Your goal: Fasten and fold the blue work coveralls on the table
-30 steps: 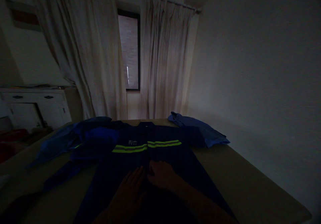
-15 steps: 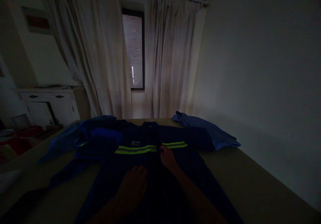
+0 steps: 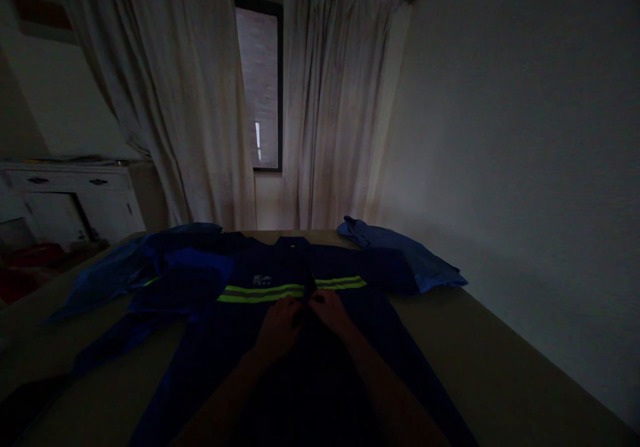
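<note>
A dark blue work jacket (image 3: 210,340) with yellow-green reflective stripes lies spread out, front up, its collar at the far end. A pale logo is on its chest, just above the left part of the stripe. My left hand (image 3: 281,320) is closed on the left edge of the jacket's front opening, just below the stripe. Close beside it, my right hand (image 3: 331,308) pinches the right edge of the opening at stripe height. The picture is very dark, so whatever lies between the fingertips is hard to make out.
The jacket lies on a tan table (image 3: 510,367). Lighter blue garments (image 3: 400,243) lie at the far right, and another blue garment (image 3: 105,270) is at the far left. Behind stand curtains (image 3: 200,100), a window (image 3: 257,80) and a white cabinet (image 3: 105,200). A wall borders the right.
My left hand has moved forward and right, from lying on the jacket to the front opening next to my right hand. The view has shifted slightly right.
</note>
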The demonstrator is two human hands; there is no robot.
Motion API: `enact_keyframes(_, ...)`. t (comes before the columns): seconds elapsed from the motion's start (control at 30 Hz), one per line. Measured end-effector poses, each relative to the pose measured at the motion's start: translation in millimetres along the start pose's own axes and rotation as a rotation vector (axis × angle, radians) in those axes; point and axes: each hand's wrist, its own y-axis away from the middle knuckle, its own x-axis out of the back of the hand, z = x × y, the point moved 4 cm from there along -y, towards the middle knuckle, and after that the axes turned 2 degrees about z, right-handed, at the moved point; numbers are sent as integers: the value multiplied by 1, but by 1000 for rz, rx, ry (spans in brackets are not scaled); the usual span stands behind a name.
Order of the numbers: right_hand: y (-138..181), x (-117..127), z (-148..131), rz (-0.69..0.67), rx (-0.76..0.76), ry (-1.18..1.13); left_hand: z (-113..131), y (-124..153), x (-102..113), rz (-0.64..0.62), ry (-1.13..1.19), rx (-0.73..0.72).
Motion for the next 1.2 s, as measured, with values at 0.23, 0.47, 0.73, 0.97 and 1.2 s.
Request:
enact_keyframes(0.23, 14, -2, -14, -76, 48, 28, 0, 3, 2, -23, 69, 89)
enact_keyframes(0.47, 55, -9, -18, 23, 44, 211, -1, 14, -4, 74, 154, 117)
enact_keyframes(0.73, 54, -10, -23, 128, 25, 214, -3, 14, -7, 128, 206, 67)
enact_keyframes(0.97, 45, -9, -9, 178, -28, 166, 8, 15, 1, 173, 144, 29)
enact_keyframes(1.2, 43, -11, -6, 207, 3, 151, 11, 15, 4, 160, 132, 53)
